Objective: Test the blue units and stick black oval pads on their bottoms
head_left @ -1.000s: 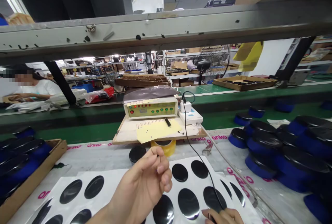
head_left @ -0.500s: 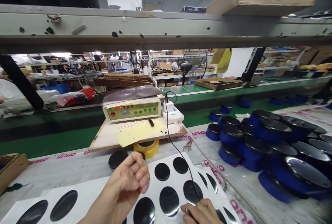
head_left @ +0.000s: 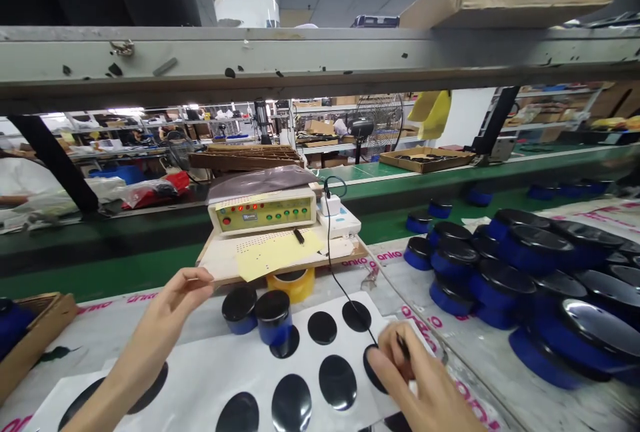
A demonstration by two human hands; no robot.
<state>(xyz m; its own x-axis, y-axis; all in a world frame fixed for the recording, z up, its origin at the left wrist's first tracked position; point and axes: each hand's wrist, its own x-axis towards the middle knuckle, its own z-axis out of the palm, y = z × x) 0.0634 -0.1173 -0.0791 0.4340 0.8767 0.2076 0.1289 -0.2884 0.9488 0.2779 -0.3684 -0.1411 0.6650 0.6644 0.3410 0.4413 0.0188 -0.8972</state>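
Your right hand (head_left: 423, 379) grips the black corded tool (head_left: 403, 346), its end poking out at 11 o'clock; your left hand (head_left: 175, 302) is loosely open, two black-capped blue jars (head_left: 275, 327) near its fingertips at 4 o'clock

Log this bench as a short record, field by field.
Left hand: raised, nothing visible in its fingers
Right hand: around a small black tool, over the sheet's right side
White sheet: flat, bearing black discs
Near pair: two blue pieces with black tops, upright, side by side
Right side: many similar pieces, some stacked
Control box: red lights lit, on a board behind the pair
Yellow paper: on that board, black object on top
Tape roll: yellow, by the board's front edge
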